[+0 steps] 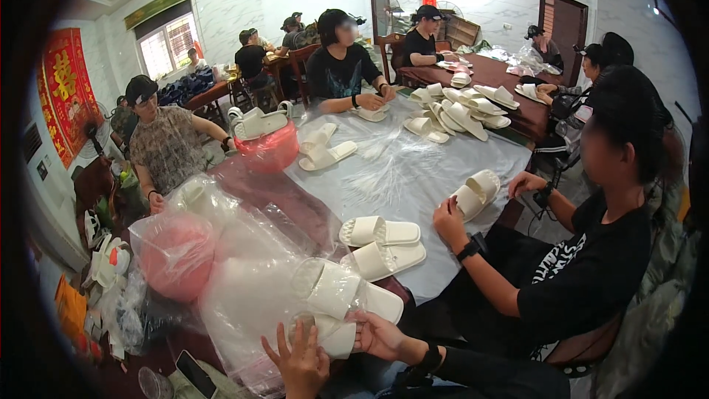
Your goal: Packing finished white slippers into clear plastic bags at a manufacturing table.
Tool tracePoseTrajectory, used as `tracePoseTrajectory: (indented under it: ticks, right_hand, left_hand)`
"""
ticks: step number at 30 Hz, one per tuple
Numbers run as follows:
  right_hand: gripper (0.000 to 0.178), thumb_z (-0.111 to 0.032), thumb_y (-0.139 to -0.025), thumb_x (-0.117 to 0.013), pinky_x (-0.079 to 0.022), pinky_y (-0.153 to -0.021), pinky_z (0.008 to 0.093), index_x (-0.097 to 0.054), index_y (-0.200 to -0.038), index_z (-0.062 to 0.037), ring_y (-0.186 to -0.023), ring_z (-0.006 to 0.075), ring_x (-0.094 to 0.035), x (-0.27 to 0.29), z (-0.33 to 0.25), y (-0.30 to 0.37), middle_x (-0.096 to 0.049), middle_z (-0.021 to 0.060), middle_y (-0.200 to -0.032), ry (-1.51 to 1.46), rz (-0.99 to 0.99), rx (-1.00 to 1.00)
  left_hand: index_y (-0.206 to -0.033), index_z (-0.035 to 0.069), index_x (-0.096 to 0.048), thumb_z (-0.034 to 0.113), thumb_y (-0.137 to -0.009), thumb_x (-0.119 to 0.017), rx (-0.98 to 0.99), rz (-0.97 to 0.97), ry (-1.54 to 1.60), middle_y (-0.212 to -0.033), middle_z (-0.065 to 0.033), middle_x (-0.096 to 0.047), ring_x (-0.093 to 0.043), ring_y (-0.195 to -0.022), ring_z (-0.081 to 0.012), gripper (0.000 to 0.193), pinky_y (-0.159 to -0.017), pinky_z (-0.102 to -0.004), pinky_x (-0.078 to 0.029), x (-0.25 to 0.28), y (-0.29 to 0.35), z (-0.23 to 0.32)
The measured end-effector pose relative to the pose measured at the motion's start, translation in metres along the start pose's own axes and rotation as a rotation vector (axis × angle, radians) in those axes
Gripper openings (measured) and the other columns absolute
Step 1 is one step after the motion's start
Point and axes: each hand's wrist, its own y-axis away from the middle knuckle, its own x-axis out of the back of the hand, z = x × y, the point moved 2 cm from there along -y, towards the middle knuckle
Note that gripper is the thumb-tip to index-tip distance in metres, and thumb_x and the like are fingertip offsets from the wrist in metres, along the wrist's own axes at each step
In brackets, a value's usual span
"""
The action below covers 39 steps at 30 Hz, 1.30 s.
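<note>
Just in front of me lie two white slippers, the upper slipper (336,288) and the lower slipper (334,334), with clear plastic film about their straps. My left hand (297,360) is at the lower slipper's strap end, its fingers spread and partly over the slipper. From the right, my right hand (382,338) reaches in with curled fingers, gripping the other end of the lower slipper. Whether it also pinches film there is hard to make out. Beyond them rests another white pair (384,245), side by side on the plastic sheet.
Clear plastic bags (247,292) and a red bundle (177,255) cover the left side. A phone (196,374) and a clear cup (155,383) are at lower left. At right, a co-worker's hands hold a slipper (473,196). A slipper pile (458,114) lies farther back.
</note>
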Motion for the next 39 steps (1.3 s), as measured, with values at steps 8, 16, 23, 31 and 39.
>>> tracePoseTrajectory:
  ticks: [8,16,23,31,39]
  right_hand:
    - [0.044,-0.035,-0.096,-0.033,-0.043,-0.093,0.0387,-0.043,-0.125,-0.003,-0.107,0.0245,-0.055,-0.009,-0.002,0.004,-0.053,0.014,-0.122,0.12,0.196,-0.045]
    - [0.033,-0.025,-0.093,-0.049,-0.05,-0.079,0.032,-0.047,-0.118,-0.0035,-0.095,0.017,-0.059,-0.018,-0.001,0.0,-0.058,0.0083,-0.109,0.436,0.347,0.106]
    - [0.036,-0.01,-0.082,-0.064,-0.05,-0.066,0.0267,-0.049,-0.113,0.0018,-0.085,0.0145,-0.059,-0.013,0.001,-0.004,-0.059,0.0086,-0.096,0.356,0.511,0.228]
    - [0.024,-0.007,-0.079,-0.068,-0.045,-0.061,0.0215,-0.055,-0.099,-0.0013,-0.07,0.0084,-0.055,0.001,-0.009,0.007,-0.06,0.0029,-0.081,0.632,0.581,0.407]
    - [0.017,-0.008,-0.079,-0.069,-0.039,-0.057,0.0184,-0.059,-0.092,-0.004,-0.066,0.0036,-0.051,-0.009,-0.012,0.016,-0.059,-0.0019,-0.079,0.653,0.595,0.342]
  left_hand:
    - [-0.135,0.007,-0.039,0.024,-0.072,-0.068,0.261,-0.155,0.597,-0.136,-0.0218,-0.035,-0.048,-0.11,-0.0384,0.072,-0.092,-0.049,-0.039,0.009,-0.008,-0.012]
    - [-0.138,0.015,-0.034,0.038,-0.075,-0.063,0.067,-0.137,0.226,-0.135,-0.0272,-0.035,-0.045,-0.111,-0.0444,0.074,-0.088,-0.0529,-0.04,-0.018,0.004,-0.006]
    - [-0.13,0.008,-0.046,0.029,-0.068,-0.073,0.137,-0.231,0.493,-0.143,-0.0285,-0.021,-0.04,-0.122,-0.0385,0.071,-0.098,-0.0465,-0.035,0.004,0.002,0.015]
    - [-0.129,0.006,-0.046,0.033,-0.069,-0.074,0.001,0.078,0.894,-0.142,-0.0286,-0.023,-0.046,-0.117,-0.0362,0.072,-0.092,-0.0431,-0.04,0.018,0.005,-0.014]
    - [-0.128,0.005,-0.047,0.031,-0.073,-0.072,0.247,0.575,1.613,-0.141,-0.0287,-0.025,-0.046,-0.116,-0.0348,0.066,-0.091,-0.0408,-0.042,0.013,0.011,-0.049]
